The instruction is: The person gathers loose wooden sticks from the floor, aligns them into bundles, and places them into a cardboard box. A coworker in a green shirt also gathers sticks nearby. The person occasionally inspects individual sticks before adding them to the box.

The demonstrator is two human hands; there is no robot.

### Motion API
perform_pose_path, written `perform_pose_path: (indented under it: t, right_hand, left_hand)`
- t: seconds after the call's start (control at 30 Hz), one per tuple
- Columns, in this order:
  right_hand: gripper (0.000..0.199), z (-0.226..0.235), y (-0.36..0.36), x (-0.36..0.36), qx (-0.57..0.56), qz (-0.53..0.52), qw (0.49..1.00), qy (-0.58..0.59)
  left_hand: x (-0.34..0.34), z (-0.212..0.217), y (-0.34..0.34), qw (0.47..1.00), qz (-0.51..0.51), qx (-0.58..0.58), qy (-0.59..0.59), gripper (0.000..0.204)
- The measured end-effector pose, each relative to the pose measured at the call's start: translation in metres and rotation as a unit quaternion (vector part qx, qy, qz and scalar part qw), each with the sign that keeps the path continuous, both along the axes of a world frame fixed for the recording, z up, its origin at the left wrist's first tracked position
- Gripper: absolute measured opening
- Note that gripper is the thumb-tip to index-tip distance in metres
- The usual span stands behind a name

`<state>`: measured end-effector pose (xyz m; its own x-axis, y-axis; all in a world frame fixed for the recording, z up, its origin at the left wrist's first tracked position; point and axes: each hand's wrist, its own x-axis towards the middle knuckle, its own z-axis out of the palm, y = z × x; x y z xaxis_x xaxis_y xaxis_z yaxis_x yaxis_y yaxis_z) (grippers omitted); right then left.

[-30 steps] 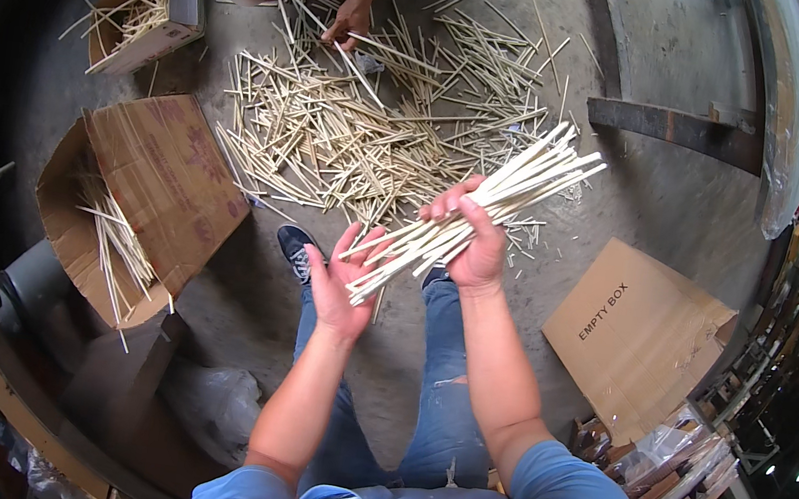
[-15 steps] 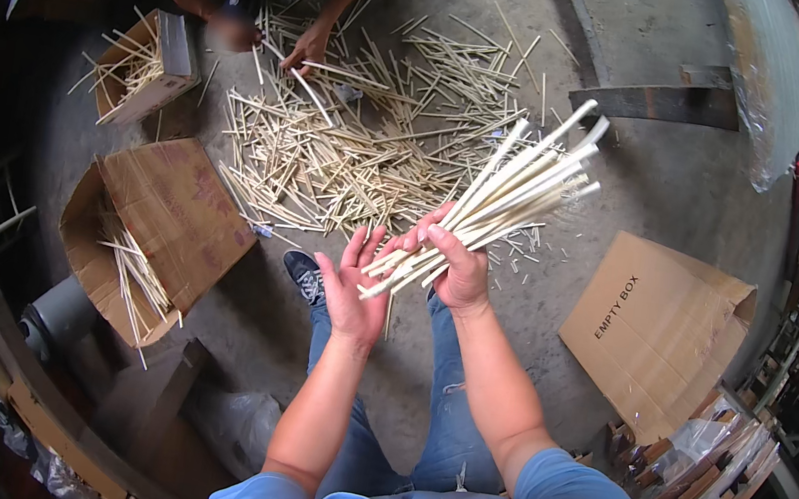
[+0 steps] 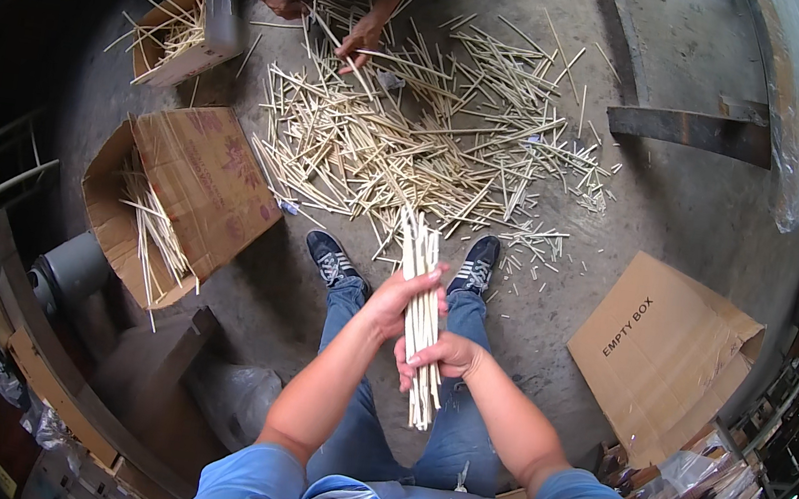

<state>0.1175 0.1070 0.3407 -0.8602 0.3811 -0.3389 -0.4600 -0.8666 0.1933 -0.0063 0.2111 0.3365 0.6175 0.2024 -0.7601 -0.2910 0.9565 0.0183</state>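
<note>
A bundle of pale thin sticks (image 3: 424, 318) stands nearly upright in the picture between my knees, gripped by both hands. My left hand (image 3: 398, 300) wraps round its upper part from the left. Lower down, my right hand (image 3: 438, 358) closes round it from the right. The stick ends show above and below my hands, fairly close together. Beyond my shoes lies a large loose pile of similar sticks (image 3: 373, 145) on the floor. At the pile's far side, another person's hands (image 3: 358, 40) hold a stick.
An open cardboard box (image 3: 213, 174) with sticks inside lies at the left. Behind it a smaller box (image 3: 216, 34) also holds sticks. Another cardboard box (image 3: 663, 355) lies at the right. A dark metal beam (image 3: 692, 134) rests on the floor at the far right.
The bundle has come down and toward me, from fanned and slanting right to upright and gathered. My left hand, open and beside it before, now grips it. My right hand has lowered.
</note>
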Motion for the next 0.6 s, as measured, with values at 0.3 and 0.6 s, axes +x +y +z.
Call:
perform_pose_path:
  t: [0.3, 0.6]
  right_hand:
    - [0.024, -0.021, -0.025, -0.017, -0.054, 0.02, 0.963, -0.262]
    - [0.013, 0.004, 0.013, -0.023, 0.014, 0.028, 0.999, 0.027]
  left_hand:
    - [-0.008, -0.027, -0.047, 0.985, -0.093, 0.086, 0.12, 0.019]
    - [-0.04, 0.003, -0.028, 0.995, 0.011, 0.06, -0.076, 0.023]
